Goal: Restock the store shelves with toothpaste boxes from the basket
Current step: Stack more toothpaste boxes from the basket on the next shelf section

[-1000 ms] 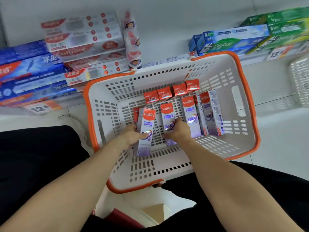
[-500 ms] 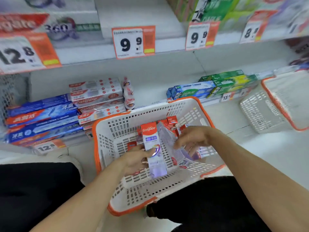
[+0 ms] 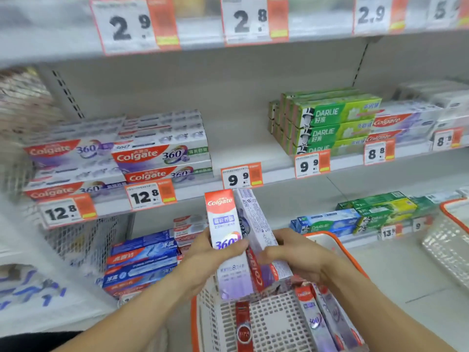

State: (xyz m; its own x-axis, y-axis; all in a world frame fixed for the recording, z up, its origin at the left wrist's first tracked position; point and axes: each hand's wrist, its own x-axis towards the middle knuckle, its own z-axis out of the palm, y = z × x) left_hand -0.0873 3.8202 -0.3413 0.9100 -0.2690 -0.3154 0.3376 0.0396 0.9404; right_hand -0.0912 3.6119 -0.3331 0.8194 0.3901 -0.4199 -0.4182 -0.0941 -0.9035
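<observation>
The middle shelf (image 3: 253, 151) has a bare gap at twelve o'clock, between the Colgate stack (image 3: 162, 153) and the Darlie boxes (image 3: 330, 123). The basket (image 3: 337, 247) sits at six. Left hand (image 3: 203, 257) grips one toothpaste box (image 3: 223, 224), right hand (image 3: 297, 252) another (image 3: 256, 224), fingers wrapped round each. Best to square both boxes together, then slide them in flat, labels outward.
</observation>
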